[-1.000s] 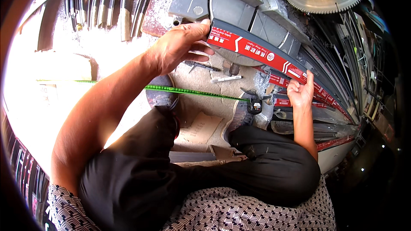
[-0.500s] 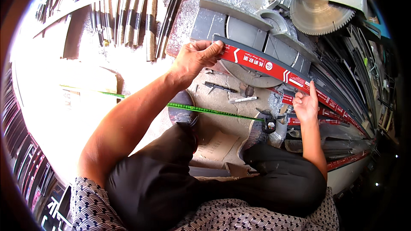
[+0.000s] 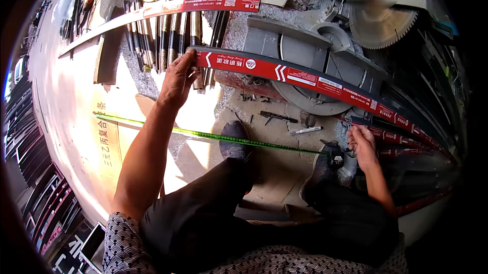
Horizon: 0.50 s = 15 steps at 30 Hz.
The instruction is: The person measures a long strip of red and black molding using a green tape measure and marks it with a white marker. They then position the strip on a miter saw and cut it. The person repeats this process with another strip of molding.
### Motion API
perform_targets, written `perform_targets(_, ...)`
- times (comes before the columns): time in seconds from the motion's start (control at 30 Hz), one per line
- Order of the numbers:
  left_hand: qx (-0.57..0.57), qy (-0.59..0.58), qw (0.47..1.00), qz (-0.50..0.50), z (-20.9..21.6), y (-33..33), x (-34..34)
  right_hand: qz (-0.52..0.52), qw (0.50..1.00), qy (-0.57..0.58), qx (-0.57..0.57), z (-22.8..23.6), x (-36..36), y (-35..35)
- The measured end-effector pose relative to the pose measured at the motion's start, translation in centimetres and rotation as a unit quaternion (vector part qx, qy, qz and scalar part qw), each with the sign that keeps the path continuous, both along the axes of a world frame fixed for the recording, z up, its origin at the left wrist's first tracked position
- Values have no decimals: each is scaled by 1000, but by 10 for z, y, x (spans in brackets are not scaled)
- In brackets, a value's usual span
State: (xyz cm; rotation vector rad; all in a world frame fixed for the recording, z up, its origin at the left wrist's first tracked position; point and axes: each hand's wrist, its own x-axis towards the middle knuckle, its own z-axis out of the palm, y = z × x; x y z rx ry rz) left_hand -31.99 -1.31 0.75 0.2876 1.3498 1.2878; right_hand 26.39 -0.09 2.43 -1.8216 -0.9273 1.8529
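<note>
My left hand [image 3: 179,80] pinches the left end of a long dark profile strip [image 3: 300,78] faced with red printed film. It holds this strip up in front of the saw's grey base, and the far end slopes down to the right. My right hand [image 3: 362,146] is off that strip, its fingers curled beside the ends of other red-faced strips [image 3: 389,135]. Whether anything is between those fingers is hidden. Just below it sits a black tape measure [image 3: 336,159]. Its green blade [image 3: 213,135] runs out leftward across the floor, over my shoe [image 3: 235,139].
A circular saw blade [image 3: 381,26] stands above the grey saw base [image 3: 305,53]. Another red-and-white strip [image 3: 203,3] lies over dark profiles at the back left. A marker [image 3: 306,130] and a small black tool [image 3: 277,117] lie on the floor. Cardboard [image 3: 109,142] is at left.
My left hand has moved left, taking the strip's end with it. My right hand has come off the strip and dropped lower, its pointing index finger now curled in. The view has shifted slightly.
</note>
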Motion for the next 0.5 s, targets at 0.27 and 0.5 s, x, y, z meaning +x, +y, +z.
perform_targets(0.27, 30, 33, 999, 25, -15, -6, -53, 160, 983, -82, 45, -59, 37, -59)
perform_targets(0.5, 16, 53, 998, 42, -50, -18, -142, 357, 866, -264, 232, -31, 17, -67)
